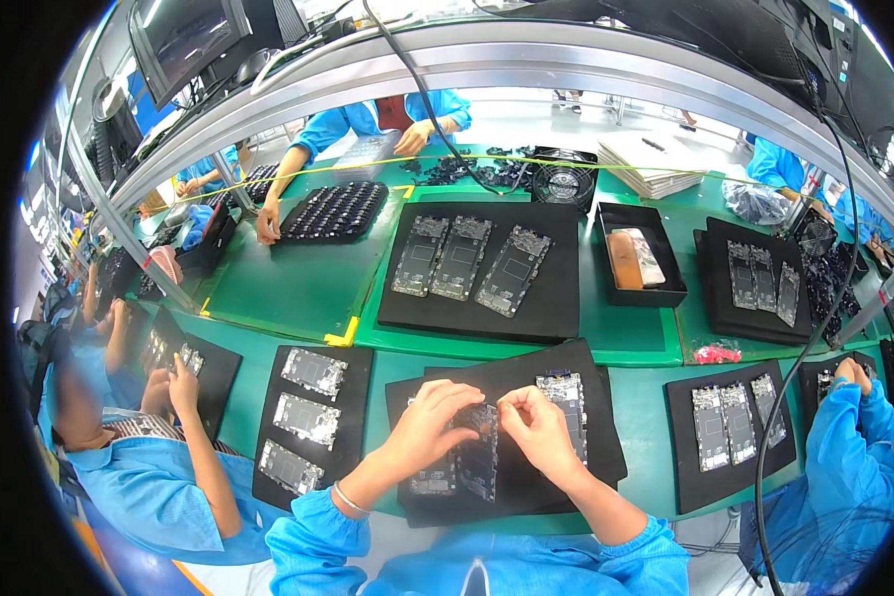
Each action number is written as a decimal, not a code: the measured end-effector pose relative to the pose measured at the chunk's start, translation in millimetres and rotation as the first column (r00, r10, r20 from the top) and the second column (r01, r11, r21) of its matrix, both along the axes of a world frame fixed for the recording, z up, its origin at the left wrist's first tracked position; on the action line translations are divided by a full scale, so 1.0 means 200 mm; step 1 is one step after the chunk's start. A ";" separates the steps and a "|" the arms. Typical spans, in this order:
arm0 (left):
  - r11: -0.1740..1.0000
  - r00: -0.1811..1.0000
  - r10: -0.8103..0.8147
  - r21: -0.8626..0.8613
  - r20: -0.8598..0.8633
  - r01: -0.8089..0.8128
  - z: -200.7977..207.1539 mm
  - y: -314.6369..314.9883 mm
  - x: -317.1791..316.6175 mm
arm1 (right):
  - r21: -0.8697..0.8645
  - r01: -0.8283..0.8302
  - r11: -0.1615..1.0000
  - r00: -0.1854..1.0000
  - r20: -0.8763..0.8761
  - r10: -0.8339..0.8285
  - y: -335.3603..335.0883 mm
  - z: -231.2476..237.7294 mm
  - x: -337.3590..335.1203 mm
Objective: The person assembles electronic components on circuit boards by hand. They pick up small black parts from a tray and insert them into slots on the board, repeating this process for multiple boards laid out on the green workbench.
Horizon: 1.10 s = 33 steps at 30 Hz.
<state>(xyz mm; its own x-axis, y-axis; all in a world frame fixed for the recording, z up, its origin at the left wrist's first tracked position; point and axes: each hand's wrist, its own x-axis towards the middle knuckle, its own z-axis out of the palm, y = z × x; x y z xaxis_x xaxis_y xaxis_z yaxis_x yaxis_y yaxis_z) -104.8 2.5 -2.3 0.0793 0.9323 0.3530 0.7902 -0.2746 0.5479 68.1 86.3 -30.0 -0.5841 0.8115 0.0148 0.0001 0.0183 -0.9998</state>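
In front of me, a circuit board (pixel 479 462) stands out between two others over a black foam mat (pixel 531 497). My left hand (pixel 429 422) curls over its upper left part, fingers and thumb closed at its edge. At the board's upper right corner, my right hand (pixel 536 425) makes a pinch; whatever is between its fingertips is too small to make out. One neighbouring board (pixel 432 479) lies partly beneath my left hand. The other board (pixel 566 399) rests on the mat just beyond my right hand.
Three boards lie on a black mat (pixel 343 437) to the left; more are on the far mat (pixel 556 288) and right mat (pixel 680 477). A black box (pixel 651 296) and small fan (pixel 564 184) stand behind. Co-workers sit both sides and opposite. A cable (pixel 810 348) hangs at right.
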 end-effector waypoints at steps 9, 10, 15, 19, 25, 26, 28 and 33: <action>0.998 0.999 -0.034 0.056 -0.006 0.034 -0.01 -0.02 0.01 | -0.040 0.019 0.999 0.999 0.029 -0.018 0.01 0.04 0.02; 0.997 0.999 -0.036 0.063 -0.010 0.037 -0.01 -0.02 0.01 | -0.052 0.019 0.998 0.999 0.038 -0.017 0.02 0.03 0.02; 0.998 1.000 -0.021 0.055 -0.013 0.022 -0.02 -0.02 0.00 | 0.116 -0.014 0.993 0.998 0.062 0.007 -0.04 0.03 0.04; 0.998 1.000 -0.027 0.060 -0.012 0.028 -0.02 -0.02 0.00 | 0.033 -0.027 0.999 1.000 0.016 0.026 -0.05 0.03 0.06; 0.997 0.999 -0.040 0.072 -0.017 0.041 -0.02 -0.01 0.00 | 0.021 -0.045 0.999 0.999 0.022 0.045 -0.04 0.04 0.06; 0.997 0.999 -0.044 0.068 -0.020 0.046 -0.02 -0.01 0.01 | 0.025 -0.047 0.999 0.999 0.021 0.046 -0.03 0.03 0.06; 0.997 0.998 -0.048 0.063 -0.028 0.049 -0.02 0.00 0.01 | 0.031 -0.071 0.997 0.997 0.034 0.070 -0.01 0.02 0.06; 0.999 0.997 -0.041 -0.021 -0.073 0.039 -0.03 0.06 0.01 | -0.139 -0.009 0.990 0.996 -0.090 -0.004 0.08 -0.10 0.04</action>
